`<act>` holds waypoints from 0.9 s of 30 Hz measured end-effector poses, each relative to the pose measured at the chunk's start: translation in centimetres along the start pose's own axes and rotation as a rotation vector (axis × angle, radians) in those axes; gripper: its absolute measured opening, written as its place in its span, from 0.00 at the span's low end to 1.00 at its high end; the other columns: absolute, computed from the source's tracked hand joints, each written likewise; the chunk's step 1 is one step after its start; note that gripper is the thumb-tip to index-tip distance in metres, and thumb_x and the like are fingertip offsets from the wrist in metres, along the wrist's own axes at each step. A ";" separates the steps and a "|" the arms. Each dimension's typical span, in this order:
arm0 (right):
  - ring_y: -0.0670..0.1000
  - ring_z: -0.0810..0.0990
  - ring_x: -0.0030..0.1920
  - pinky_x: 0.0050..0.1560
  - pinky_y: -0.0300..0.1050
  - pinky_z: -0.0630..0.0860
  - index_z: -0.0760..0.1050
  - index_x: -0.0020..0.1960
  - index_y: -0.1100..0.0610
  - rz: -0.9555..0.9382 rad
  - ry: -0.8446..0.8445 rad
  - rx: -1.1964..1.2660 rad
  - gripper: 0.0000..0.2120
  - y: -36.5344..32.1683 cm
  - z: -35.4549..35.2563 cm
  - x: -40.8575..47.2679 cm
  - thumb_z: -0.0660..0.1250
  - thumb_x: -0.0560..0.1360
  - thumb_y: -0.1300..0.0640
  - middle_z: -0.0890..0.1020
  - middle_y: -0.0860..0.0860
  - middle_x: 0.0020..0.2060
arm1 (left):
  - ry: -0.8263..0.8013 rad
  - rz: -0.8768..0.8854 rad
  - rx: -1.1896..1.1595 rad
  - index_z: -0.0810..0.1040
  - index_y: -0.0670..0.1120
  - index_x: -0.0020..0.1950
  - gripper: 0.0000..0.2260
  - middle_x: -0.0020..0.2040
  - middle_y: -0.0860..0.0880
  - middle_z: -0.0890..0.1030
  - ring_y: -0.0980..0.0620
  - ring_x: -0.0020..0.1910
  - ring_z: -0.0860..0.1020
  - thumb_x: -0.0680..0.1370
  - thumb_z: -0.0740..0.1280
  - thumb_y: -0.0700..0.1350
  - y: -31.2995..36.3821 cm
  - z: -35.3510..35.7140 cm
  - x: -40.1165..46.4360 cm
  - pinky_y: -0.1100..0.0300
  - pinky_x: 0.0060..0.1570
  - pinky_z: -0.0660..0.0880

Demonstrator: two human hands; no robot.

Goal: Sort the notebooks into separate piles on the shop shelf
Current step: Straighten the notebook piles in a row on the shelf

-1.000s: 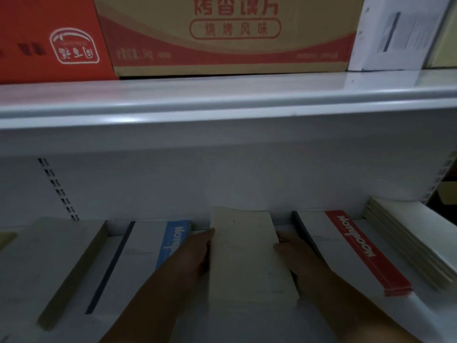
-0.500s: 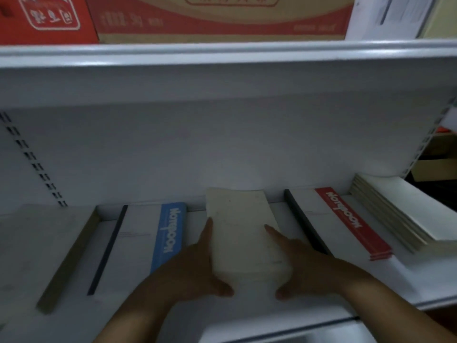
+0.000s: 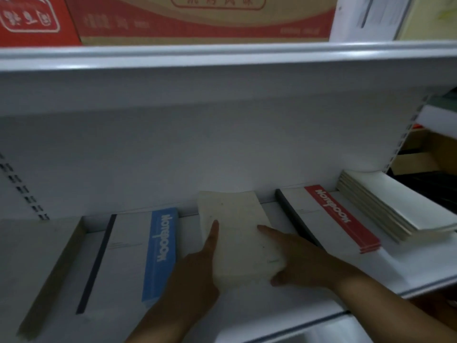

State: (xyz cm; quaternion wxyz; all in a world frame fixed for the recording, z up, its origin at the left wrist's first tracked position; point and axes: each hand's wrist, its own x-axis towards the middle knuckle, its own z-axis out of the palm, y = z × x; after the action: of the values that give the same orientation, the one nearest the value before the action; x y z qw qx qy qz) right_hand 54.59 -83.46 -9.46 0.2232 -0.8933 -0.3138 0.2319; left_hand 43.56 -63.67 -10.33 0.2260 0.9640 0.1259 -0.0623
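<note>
Cream notebook stack (image 3: 237,233) sits mid-shelf (image 3: 371,276) against the back edge. Left hand (image 3: 195,273) and right hand (image 3: 299,263) bracket its sides, forefingers flat on top, thumbs at the near corners, likely squaring it up. Blue-band pile (image 3: 138,253) left and red-band pile (image 3: 329,216) right stay apart so kinds don't mix.

5 notebook piles (image 3: 237,241) lie side by side on shelf (image 3: 309,308)

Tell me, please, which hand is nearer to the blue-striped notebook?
Left. The left hand is right beside the blue-striped notebook, on the near side of the cream stack. The right hand is on the stack's far side, towards the red-striped notebook.
</note>
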 end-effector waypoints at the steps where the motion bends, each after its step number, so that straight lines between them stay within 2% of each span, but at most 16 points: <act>1: 0.47 0.64 0.69 0.60 0.35 0.64 0.42 0.75 0.37 0.011 0.003 0.020 0.52 0.1 0.1 0.1 0.76 0.66 0.52 0.63 0.46 0.72 | -0.017 -0.003 0.011 0.22 0.65 0.67 0.55 0.37 0.54 0.75 0.55 0.37 0.77 0.71 0.70 0.42 0.1 -0.2 0.1 0.63 0.39 0.74; 3: 0.47 0.63 0.71 0.65 0.37 0.64 0.39 0.74 0.35 0.020 0.007 0.080 0.54 0.3 0.2 -0.1 0.77 0.66 0.52 0.60 0.45 0.73 | -0.087 -0.038 -0.018 0.21 0.64 0.66 0.59 0.52 0.50 0.80 0.51 0.51 0.80 0.67 0.75 0.48 -0.3 -0.7 0.1 0.62 0.49 0.75; 4: 0.45 0.60 0.72 0.67 0.38 0.62 0.38 0.74 0.35 0.011 -0.004 0.115 0.55 0.3 0.0 -0.4 0.77 0.66 0.51 0.57 0.43 0.75 | -0.111 -0.047 -0.025 0.20 0.64 0.64 0.62 0.64 0.48 0.75 0.50 0.61 0.76 0.65 0.77 0.54 -0.3 -1.3 -0.1 0.61 0.58 0.72; 5: 0.42 0.58 0.72 0.68 0.37 0.60 0.37 0.74 0.36 -0.008 -0.024 0.151 0.56 0.2 -0.3 -1.0 0.77 0.66 0.51 0.54 0.38 0.74 | -0.090 -0.037 -0.005 0.20 0.65 0.63 0.62 0.74 0.47 0.65 0.48 0.71 0.67 0.62 0.77 0.59 -0.3 -2.0 -0.2 0.58 0.67 0.66; 7: 0.33 0.58 0.67 0.66 0.31 0.59 0.39 0.72 0.32 -0.059 -0.031 0.207 0.53 0.4 -1.5 -2.2 0.77 0.67 0.51 0.54 0.25 0.65 | 0.030 0.010 0.049 0.22 0.64 0.63 0.59 0.79 0.50 0.47 0.50 0.78 0.48 0.63 0.75 0.64 0.3 -3.4 -0.9 0.58 0.75 0.51; 8: 0.30 0.59 0.64 0.63 0.27 0.60 0.42 0.70 0.29 -0.079 -0.007 0.243 0.50 0.6 -2.3 -2.8 0.76 0.67 0.51 0.54 0.21 0.60 | 0.086 0.037 0.053 0.24 0.64 0.64 0.56 0.79 0.52 0.44 0.52 0.78 0.45 0.65 0.73 0.64 1.2 -4.1 -1.2 0.59 0.74 0.48; 9: 0.29 0.60 0.63 0.61 0.25 0.61 0.45 0.67 0.27 -0.099 0.028 0.289 0.47 0.8 -3.1 -3.5 0.76 0.67 0.52 0.55 0.20 0.60 | 0.127 0.070 0.028 0.27 0.65 0.66 0.53 0.78 0.55 0.46 0.53 0.77 0.45 0.66 0.72 0.63 2.2 -4.6 -1.4 0.61 0.74 0.48; 11: 0.34 0.62 0.68 0.66 0.31 0.63 0.48 0.69 0.30 -0.123 0.109 0.362 0.47 1.9 -4.4 -4.4 0.77 0.66 0.52 0.59 0.27 0.67 | 0.195 0.115 -0.115 0.39 0.68 0.70 0.48 0.72 0.61 0.57 0.56 0.74 0.57 0.68 0.74 0.59 5.2 -4.7 -1.4 0.63 0.71 0.55; 13: 0.35 0.59 0.69 0.69 0.35 0.61 0.48 0.72 0.33 -0.125 0.152 0.303 0.46 3.6 -5.6 -5.4 0.76 0.67 0.49 0.58 0.32 0.70 | 0.213 0.164 -0.230 0.49 0.71 0.68 0.44 0.68 0.60 0.67 0.57 0.65 0.69 0.66 0.77 0.54 8.4 -3.5 -0.5 0.61 0.67 0.66; 14: 0.36 0.56 0.70 0.70 0.36 0.58 0.47 0.73 0.33 -0.122 0.165 0.221 0.47 4.9 -6.1 -5.8 0.75 0.67 0.46 0.56 0.33 0.71 | 0.178 0.182 -0.231 0.51 0.70 0.68 0.44 0.66 0.58 0.71 0.58 0.61 0.72 0.65 0.78 0.54 10.1 -2.5 0.0 0.61 0.64 0.70; 15: 0.37 0.52 0.72 0.72 0.38 0.55 0.45 0.74 0.34 -0.119 0.177 0.127 0.48 6.4 -6.7 -6.0 0.75 0.67 0.44 0.52 0.34 0.73 | 0.126 0.199 -0.218 0.51 0.68 0.71 0.45 0.66 0.56 0.72 0.57 0.60 0.72 0.66 0.78 0.53 11.7 -1.3 0.7 0.61 0.63 0.71; 17: 0.42 0.44 0.75 0.75 0.44 0.52 0.40 0.75 0.37 -0.086 0.173 -0.039 0.53 9.7 -8.0 -6.0 0.75 0.65 0.41 0.44 0.37 0.75 | 0.010 0.193 -0.167 0.47 0.64 0.75 0.48 0.70 0.53 0.69 0.54 0.64 0.71 0.67 0.77 0.53 14.7 1.2 2.7 0.61 0.63 0.69; 19: 0.48 0.43 0.76 0.75 0.49 0.52 0.37 0.75 0.41 -0.015 0.112 -0.141 0.56 12.5 -8.9 -5.5 0.75 0.64 0.42 0.41 0.44 0.76 | -0.095 0.130 -0.088 0.39 0.61 0.76 0.52 0.75 0.50 0.62 0.50 0.71 0.66 0.67 0.77 0.53 16.7 3.9 4.9 0.61 0.65 0.66; 21: 0.54 0.44 0.77 0.74 0.51 0.53 0.35 0.76 0.44 0.034 0.035 -0.194 0.57 14.3 -9.3 -4.9 0.75 0.66 0.46 0.42 0.50 0.77 | -0.170 0.048 0.003 0.31 0.59 0.74 0.58 0.76 0.45 0.59 0.46 0.72 0.63 0.66 0.77 0.55 17.6 6.2 6.7 0.57 0.67 0.65; 23: 0.57 0.52 0.75 0.72 0.51 0.60 0.36 0.76 0.45 0.030 -0.020 -0.207 0.55 15.3 -9.4 -4.2 0.75 0.66 0.51 0.46 0.55 0.77 | -0.165 -0.003 0.039 0.28 0.58 0.73 0.59 0.72 0.43 0.65 0.43 0.68 0.67 0.66 0.77 0.54 17.9 7.5 8.0 0.55 0.63 0.69; 27: 0.56 0.72 0.64 0.61 0.45 0.73 0.47 0.77 0.49 -0.049 -0.006 -0.205 0.48 16.2 -10.0 -3.2 0.73 0.67 0.59 0.69 0.55 0.67 | -0.111 -0.035 -0.085 0.31 0.57 0.75 0.57 0.66 0.44 0.74 0.49 0.60 0.76 0.67 0.77 0.47 18.6 7.9 8.3 0.63 0.51 0.73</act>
State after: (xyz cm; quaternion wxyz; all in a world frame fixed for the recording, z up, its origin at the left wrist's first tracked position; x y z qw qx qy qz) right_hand 65.31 -99.49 -9.43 0.1354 -0.9028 -0.3582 0.1959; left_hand 56.09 -81.58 -11.01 0.2720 0.9463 0.1323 -0.1144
